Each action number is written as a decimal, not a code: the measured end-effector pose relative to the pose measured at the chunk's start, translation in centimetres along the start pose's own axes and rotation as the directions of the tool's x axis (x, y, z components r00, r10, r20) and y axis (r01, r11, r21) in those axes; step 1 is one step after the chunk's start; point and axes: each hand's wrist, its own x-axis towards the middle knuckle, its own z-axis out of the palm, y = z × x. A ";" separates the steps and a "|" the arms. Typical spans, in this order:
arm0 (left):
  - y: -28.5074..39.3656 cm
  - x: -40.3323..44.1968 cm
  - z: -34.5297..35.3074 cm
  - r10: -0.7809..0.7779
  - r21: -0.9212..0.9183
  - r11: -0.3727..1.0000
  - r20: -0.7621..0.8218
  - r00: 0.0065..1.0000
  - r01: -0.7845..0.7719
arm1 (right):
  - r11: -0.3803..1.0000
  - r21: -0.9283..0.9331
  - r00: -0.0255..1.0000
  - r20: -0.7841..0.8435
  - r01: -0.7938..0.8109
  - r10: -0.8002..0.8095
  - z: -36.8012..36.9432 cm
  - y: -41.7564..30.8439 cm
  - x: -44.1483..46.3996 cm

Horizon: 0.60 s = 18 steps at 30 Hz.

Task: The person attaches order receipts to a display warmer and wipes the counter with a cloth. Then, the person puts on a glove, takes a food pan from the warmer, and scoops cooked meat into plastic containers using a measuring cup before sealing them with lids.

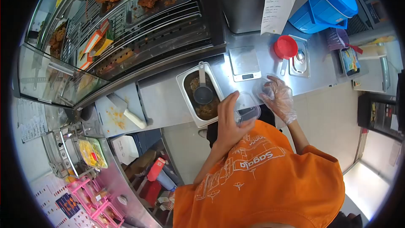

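Observation:
My left hand point(231, 120), bare, is closed round a clear plastic container point(249, 114) in front of the orange shirt. To its right my right hand point(279, 99) wears a clear plastic glove, with its fingers curled at a second clear plastic piece point(263, 88). Beyond my left hand, a metal pan point(184, 85) of brown food holds a dark measuring cup point(203, 94) with its handle resting on the far rim. A flat scale point(244, 62) lies on the steel counter beyond both hands.
A red cup point(285, 47) and a steel lid point(299, 57) stand behind the scale's right side. A knife point(134, 118) lies on a cutting board point(110, 114) at left. The glass food case point(168, 44) overhangs the counter. A blue bucket point(310, 14) is at the back right.

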 end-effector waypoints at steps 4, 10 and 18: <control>-1.1 2.8 3.5 -0.007 0.235 0.972 0.112 0.994 -0.020 | 0.877 0.451 0.985 0.115 -0.166 0.128 -2.5 0.2 2.1; -3.1 6.7 6.5 0.013 0.180 0.983 0.066 0.998 -0.025 | 0.897 0.364 0.936 0.326 -0.251 0.130 -3.7 0.3 6.9; -4.1 4.3 10.2 -0.073 0.269 0.959 -0.084 0.994 0.093 | 0.973 0.181 0.976 0.190 -0.142 0.107 0.9 4.3 13.2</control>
